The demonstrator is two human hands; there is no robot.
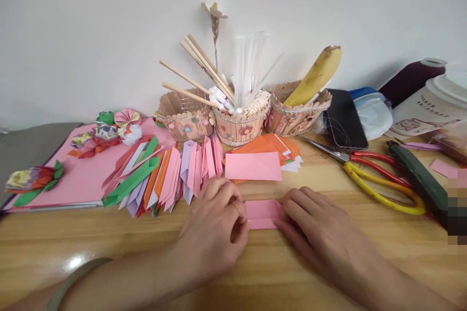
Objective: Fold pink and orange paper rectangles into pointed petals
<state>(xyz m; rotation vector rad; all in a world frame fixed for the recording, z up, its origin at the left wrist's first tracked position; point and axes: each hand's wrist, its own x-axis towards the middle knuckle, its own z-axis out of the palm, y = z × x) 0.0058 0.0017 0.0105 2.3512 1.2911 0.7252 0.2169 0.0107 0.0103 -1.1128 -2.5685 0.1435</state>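
A small pink paper strip, creased lengthwise, lies on the wooden table between both hands. My left hand, with a ring on one finger, pinches its left end. Its right end is under the fingertips of my right hand, thumb at the near corner and fingers at the far one. Just beyond the strip lies a flat pink paper rectangle on a stack of orange sheets. To the left stands a row of folded paper pieces in pink, green, orange and lilac.
Three decorated baskets stand along the wall; the middle basket holds markers and clear sticks, the right basket a banana. Scissors, a phone and a cup are right. Paper flowers rest on a pink folder.
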